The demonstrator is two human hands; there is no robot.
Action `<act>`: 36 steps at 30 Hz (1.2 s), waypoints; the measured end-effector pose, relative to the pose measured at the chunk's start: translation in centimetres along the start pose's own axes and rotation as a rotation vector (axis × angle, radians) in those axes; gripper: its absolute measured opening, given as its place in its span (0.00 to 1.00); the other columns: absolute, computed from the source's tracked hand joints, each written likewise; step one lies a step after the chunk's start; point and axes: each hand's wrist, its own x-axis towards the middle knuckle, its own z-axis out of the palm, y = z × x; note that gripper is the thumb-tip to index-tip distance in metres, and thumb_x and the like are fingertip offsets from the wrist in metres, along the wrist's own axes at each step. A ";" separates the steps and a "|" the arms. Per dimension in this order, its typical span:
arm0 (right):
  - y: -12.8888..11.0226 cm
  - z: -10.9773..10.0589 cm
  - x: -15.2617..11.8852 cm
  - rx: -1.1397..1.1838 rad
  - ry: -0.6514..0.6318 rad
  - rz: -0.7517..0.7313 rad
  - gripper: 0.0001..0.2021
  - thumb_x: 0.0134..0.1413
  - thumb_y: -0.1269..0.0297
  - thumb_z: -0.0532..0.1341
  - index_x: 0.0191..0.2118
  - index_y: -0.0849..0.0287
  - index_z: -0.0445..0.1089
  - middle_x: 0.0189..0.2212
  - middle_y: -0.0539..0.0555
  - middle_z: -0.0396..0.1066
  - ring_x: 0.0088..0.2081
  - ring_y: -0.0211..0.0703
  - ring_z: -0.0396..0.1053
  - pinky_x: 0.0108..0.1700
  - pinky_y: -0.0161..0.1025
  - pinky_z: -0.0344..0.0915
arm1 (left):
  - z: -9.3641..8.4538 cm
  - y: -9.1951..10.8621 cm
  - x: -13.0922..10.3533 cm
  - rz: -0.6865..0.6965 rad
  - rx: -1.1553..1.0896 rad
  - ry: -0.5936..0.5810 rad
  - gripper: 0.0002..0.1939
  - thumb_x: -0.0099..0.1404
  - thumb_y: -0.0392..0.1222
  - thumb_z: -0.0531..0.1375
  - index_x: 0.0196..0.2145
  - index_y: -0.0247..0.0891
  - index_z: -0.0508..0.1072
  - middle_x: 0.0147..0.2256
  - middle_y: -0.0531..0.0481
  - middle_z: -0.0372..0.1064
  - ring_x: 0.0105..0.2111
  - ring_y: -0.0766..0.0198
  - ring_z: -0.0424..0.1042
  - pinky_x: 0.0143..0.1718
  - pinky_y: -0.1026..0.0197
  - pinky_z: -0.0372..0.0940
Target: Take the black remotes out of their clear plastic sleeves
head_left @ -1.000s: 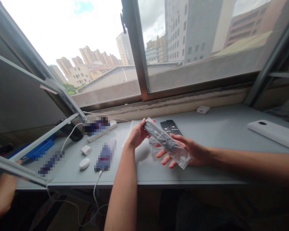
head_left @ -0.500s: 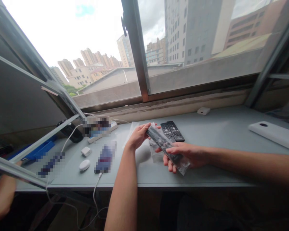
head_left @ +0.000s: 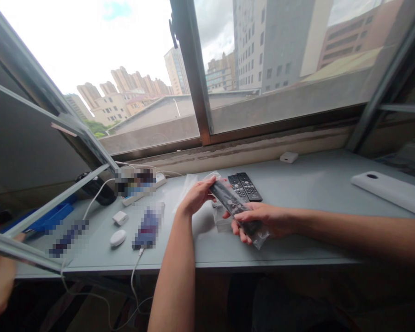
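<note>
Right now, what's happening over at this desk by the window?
Someone's left hand and right hand are holding a dark remote control in a clear plastic bag above the desk. The left hand has its far end, the right hand its near end. Two bare black remotes lie side by side just beyond it. At the far left, another person's arm reaches in near a blue tray.

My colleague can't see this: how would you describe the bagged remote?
Under the window runs a grey desk. Over it, the left hand and right hand hold a dark remote. Clear plastic wraps it, unlike the two bare remotes lying side by side beyond it.
</note>
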 end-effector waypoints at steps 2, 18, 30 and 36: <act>0.0 0.0 0.1 0.020 -0.014 -0.006 0.21 0.64 0.61 0.74 0.58 0.62 0.73 0.41 0.60 0.82 0.36 0.47 0.84 0.36 0.38 0.81 | -0.1 -0.2 0.1 0.048 0.047 0.008 0.32 0.66 0.66 0.71 0.52 0.34 0.86 0.50 0.35 0.83 0.35 0.61 0.77 0.29 0.66 0.64; 0.2 0.2 0.2 0.039 0.024 -0.057 0.18 0.61 0.63 0.75 0.52 0.61 0.74 0.39 0.59 0.83 0.33 0.45 0.83 0.34 0.36 0.80 | -0.6 -0.5 0.2 0.022 0.039 0.013 0.31 0.62 0.66 0.73 0.43 0.31 0.85 0.37 0.40 0.81 0.34 0.61 0.76 0.34 0.63 0.69; -0.4 0.9 -0.2 0.023 0.022 -0.068 0.20 0.62 0.63 0.75 0.56 0.65 0.74 0.38 0.59 0.82 0.32 0.44 0.82 0.37 0.37 0.79 | -0.4 0.0 0.0 -0.014 0.023 0.030 0.30 0.58 0.65 0.77 0.38 0.31 0.84 0.35 0.40 0.80 0.30 0.63 0.74 0.29 0.63 0.63; -0.7 0.9 -0.3 0.018 0.014 -0.034 0.20 0.65 0.62 0.73 0.56 0.67 0.74 0.38 0.59 0.83 0.31 0.42 0.82 0.36 0.35 0.79 | -1.0 -0.5 0.1 0.082 0.066 0.080 0.25 0.59 0.62 0.76 0.33 0.33 0.84 0.30 0.45 0.77 0.28 0.64 0.70 0.30 0.62 0.60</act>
